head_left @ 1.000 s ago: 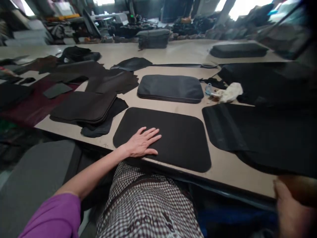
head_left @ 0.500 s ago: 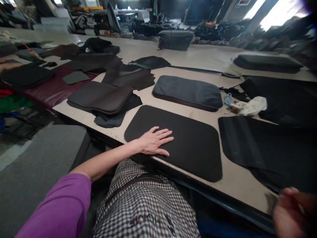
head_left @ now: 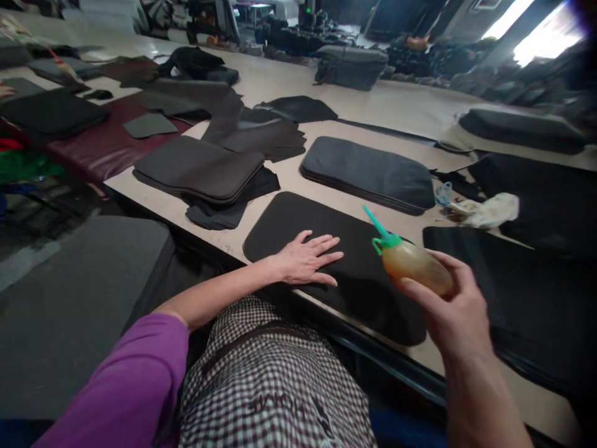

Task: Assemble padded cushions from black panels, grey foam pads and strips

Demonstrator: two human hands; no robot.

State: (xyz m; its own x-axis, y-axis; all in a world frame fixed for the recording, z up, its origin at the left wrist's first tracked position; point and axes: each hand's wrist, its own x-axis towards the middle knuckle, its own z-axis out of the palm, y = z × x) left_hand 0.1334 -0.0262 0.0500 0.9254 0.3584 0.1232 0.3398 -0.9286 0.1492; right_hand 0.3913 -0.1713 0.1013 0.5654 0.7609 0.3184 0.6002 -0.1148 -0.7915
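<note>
My left hand (head_left: 308, 258) lies flat with spread fingers on a black, round-cornered panel (head_left: 298, 214) at the table's near edge. Held in my right hand (head_left: 461, 305) is a squeeze bottle (head_left: 415, 267) of amber liquid with a green nozzle. The bottle is tilted, its nozzle pointing up and left above the panel's right part. A stack of dark round-cornered panels (head_left: 366, 171) lies just behind, and a brown-black stack (head_left: 200, 165) rests to the left on dark cloth.
More black sheets (head_left: 513, 280) cover the table's right side. A whitish rag (head_left: 494, 210) lies beside a small blue-topped item (head_left: 444, 194). Dark offcuts (head_left: 261, 130) spread behind the left stack. A grey padded block (head_left: 93, 298) stands at my left, below the table.
My right hand has come up from the lower right corner and now shows the squeeze bottle over the panel. My left hand stays on the panel; the view has shifted slightly.
</note>
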